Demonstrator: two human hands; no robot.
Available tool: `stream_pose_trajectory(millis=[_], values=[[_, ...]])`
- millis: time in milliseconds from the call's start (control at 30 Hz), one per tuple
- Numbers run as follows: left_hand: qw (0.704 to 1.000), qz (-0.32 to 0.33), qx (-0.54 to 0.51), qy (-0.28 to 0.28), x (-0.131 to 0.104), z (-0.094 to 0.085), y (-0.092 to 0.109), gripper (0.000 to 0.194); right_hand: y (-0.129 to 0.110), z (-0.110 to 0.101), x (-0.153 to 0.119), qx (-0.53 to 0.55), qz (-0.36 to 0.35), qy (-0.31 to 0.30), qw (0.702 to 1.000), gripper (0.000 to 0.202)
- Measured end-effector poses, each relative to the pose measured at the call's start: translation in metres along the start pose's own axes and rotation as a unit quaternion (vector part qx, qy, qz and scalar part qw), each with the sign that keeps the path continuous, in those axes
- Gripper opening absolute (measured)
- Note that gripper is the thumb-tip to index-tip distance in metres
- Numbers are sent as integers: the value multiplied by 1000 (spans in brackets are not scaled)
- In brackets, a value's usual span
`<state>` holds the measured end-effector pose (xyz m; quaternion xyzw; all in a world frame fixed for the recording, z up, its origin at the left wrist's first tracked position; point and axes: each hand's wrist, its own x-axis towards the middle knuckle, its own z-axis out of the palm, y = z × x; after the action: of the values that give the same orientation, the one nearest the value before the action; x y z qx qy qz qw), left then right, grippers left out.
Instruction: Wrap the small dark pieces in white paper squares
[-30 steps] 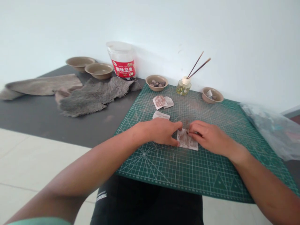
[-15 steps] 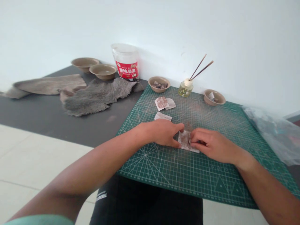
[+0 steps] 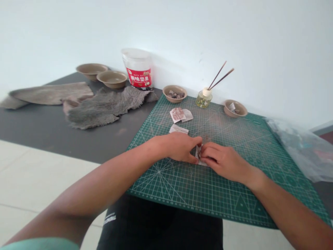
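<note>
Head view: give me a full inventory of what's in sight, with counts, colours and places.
Wall: one, white, back
Floor: tiled, pale, lower left
Table: one, dark grey, against the wall
Cutting mat: one, green, on the table
Paper pieces: four, pale with brown smudges, on the mat
Bowls: four, tan, two rear left, two along the mat's far edge
Chunks: several, grey-brown, in the mat's left bowl
Tub: one, clear, red label, by the wall
Bottle: one, clear, between the mat's bowls
Sticks: two, dark, in the bottle
Cloth: count unclear, grey and beige, left
Plastic: one, clear, right
Left hand: one, bare, at the nearest paper
Right hand: one, bare, on that paper
</note>
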<state>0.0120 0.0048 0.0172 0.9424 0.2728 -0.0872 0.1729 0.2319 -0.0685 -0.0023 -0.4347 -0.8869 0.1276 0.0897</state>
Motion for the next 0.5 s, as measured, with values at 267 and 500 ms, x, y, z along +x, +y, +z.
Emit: stream_pose_trajectory(millis=[267,500], values=[[1000,5,6,2,0,-1,1,56,5,-9,-1,35,-8,-41,999,12],[1000,7,7,7,0,-1,0,53,13,-9,2,3,30,-1,1000,11]])
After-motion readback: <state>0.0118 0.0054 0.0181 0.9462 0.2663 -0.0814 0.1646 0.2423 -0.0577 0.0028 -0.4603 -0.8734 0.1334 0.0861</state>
